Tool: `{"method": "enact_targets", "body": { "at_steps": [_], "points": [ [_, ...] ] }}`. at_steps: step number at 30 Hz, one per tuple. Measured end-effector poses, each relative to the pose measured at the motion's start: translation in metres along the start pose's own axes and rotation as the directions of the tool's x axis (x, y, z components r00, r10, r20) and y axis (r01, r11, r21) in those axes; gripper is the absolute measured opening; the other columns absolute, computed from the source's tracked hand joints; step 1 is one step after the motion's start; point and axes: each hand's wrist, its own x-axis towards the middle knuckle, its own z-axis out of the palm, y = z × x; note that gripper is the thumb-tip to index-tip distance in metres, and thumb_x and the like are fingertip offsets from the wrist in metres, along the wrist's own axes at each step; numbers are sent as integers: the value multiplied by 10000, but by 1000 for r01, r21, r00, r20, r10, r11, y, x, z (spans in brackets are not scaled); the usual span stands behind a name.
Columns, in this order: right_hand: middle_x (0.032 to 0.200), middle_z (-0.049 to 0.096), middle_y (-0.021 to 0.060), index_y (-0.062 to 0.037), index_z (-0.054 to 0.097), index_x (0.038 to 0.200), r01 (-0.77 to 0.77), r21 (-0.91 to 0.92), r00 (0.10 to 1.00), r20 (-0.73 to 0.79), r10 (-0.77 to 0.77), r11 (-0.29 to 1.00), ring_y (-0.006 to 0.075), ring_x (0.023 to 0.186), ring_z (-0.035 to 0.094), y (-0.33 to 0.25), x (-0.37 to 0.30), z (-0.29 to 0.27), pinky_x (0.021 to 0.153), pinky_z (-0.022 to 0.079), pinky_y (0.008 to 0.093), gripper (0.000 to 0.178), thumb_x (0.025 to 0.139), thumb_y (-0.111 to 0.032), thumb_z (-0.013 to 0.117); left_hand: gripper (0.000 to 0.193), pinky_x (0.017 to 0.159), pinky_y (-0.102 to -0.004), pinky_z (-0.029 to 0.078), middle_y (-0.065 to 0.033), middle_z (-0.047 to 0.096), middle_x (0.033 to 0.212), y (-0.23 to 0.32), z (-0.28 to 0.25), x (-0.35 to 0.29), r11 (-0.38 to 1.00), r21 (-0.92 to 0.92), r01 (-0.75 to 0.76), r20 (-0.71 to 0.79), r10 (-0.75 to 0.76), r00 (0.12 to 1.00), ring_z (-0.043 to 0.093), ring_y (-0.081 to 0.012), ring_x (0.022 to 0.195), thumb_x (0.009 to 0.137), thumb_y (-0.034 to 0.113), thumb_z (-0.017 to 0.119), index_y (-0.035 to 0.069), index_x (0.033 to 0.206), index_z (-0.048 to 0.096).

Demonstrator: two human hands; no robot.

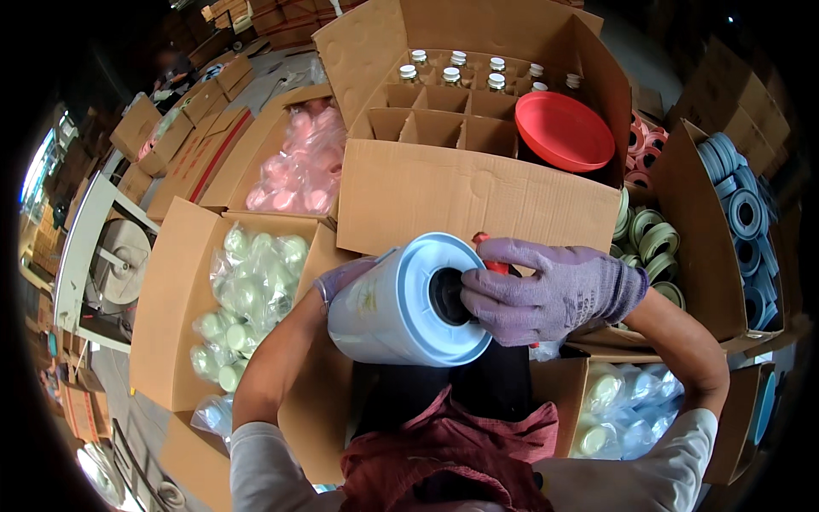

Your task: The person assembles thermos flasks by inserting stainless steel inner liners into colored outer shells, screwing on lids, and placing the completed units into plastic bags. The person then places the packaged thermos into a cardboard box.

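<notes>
My left hand, in a purple-grey glove, is wrapped round the far left side of a light blue plastic jug, most of its fingers hidden behind it. The jug lies tilted on its side above my lap, its round ringed end facing right. A black round part sits in the middle of that end. My right hand, gloved alike, is closed, its fingertips at the black part. Parts of a red object show by its fingers; its kind is mostly hidden.
Ahead, a divided carton holds several white-capped glass bottles and a red bowl. Around me stand cartons of bagged pink caps, bagged green caps, green rings and blue rings. A person is far left.
</notes>
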Motion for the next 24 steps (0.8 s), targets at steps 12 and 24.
{"method": "enact_targets", "body": {
  "at_steps": [12,24],
  "points": [
    [1004,579,111,-88,574,859,-23,20,1000,-6,23,1000,260,960,583,-28,11,-5,954,487,499,184,752,-238,575,279,800,-275,532,-48,679,1055,9,51,-18,849,527,-45,-57,88,995,649,-117,906,972,228,559,41,1164,634],
    [726,536,85,-79,557,810,-573,787,463,82,883,227,183,556,541,-129,-26,44,480,427,293,272,896,-312,667,192,768,-277,518,-69,700,879,-41,59,-71,558,707,-435,-205,750,629,654,-145,818,854,35,555,-13,975,695]
  ]
}}
